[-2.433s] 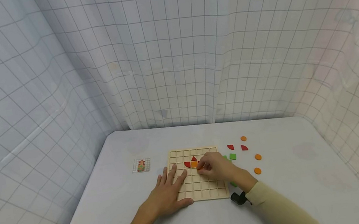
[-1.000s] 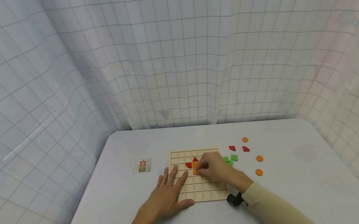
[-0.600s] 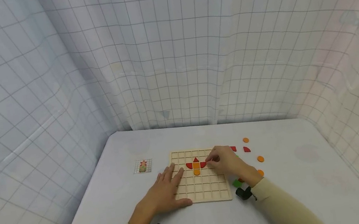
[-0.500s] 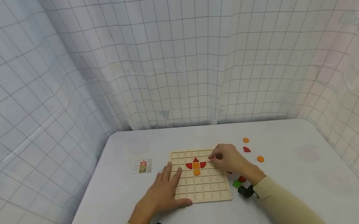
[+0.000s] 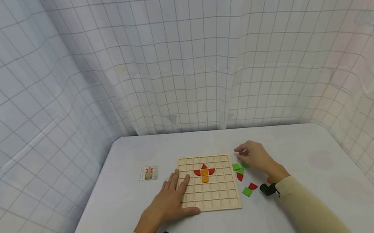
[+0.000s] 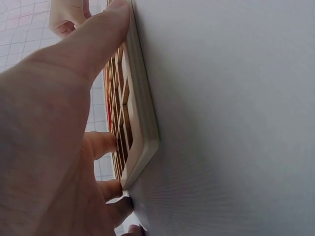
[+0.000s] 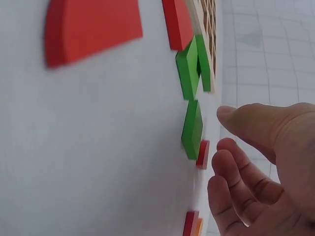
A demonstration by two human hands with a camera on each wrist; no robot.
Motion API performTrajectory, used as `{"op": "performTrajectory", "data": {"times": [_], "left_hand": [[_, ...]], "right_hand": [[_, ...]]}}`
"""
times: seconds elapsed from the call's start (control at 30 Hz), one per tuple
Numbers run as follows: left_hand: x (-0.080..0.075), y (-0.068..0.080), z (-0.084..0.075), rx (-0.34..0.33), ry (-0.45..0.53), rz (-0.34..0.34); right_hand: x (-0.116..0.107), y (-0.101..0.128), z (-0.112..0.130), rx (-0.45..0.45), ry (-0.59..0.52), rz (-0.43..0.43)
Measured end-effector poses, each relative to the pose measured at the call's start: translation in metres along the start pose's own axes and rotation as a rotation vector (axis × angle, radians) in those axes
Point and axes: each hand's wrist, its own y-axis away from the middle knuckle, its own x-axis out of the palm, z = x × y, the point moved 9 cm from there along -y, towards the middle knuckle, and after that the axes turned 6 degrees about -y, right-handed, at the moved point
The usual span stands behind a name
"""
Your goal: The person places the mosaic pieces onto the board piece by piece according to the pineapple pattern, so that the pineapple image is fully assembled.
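Observation:
A wooden grid board (image 5: 221,198) lies on the table. My left hand (image 5: 170,201) rests on its left side with fingers spread, the thumb along the near edge. On the board, an orange square (image 5: 204,172) has a red triangle (image 5: 203,166) above it, an orange disc (image 5: 205,179) below it, and a red quarter-circle (image 5: 197,172) and its mirror twin (image 5: 211,171) at its sides. My right hand (image 5: 256,156) hovers right of the board over loose tiles, thumb and fingers apart, holding nothing. Near its fingertips are a green square tile (image 7: 193,130) and a red piece (image 7: 202,155).
Right of the board lie loose green squares (image 5: 236,166), a red quarter-circle (image 5: 240,177), another red quarter-circle (image 5: 252,186) and a green tile (image 5: 247,191). An orange disc (image 5: 270,180) is partly hidden by my right wrist. A printed pattern card (image 5: 148,173) lies left.
My right hand has left the board and moved right to the loose tiles. The orange disc it held earlier now lies below the orange square. My left hand has slid slightly left.

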Motion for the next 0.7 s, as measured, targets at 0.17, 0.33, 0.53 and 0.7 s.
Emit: {"op": "performTrajectory", "data": {"times": [0.17,0.33,0.53,0.7], "left_hand": [[-0.002,0.002,-0.002,0.0,-0.003,0.003],[-0.002,0.001,-0.001,-0.001,0.001,0.001],[0.0,0.001,-0.001,-0.001,0.004,-0.002],[-0.002,0.001,-0.001,0.001,0.003,-0.003]], "right_hand": [[-0.004,0.001,-0.016,0.117,-0.018,-0.004],[-0.004,0.001,-0.022,0.15,-0.013,-0.003],[-0.002,0.0,-0.022,0.137,0.006,0.0],[-0.001,0.0,-0.018,0.131,0.011,0.012]]}}
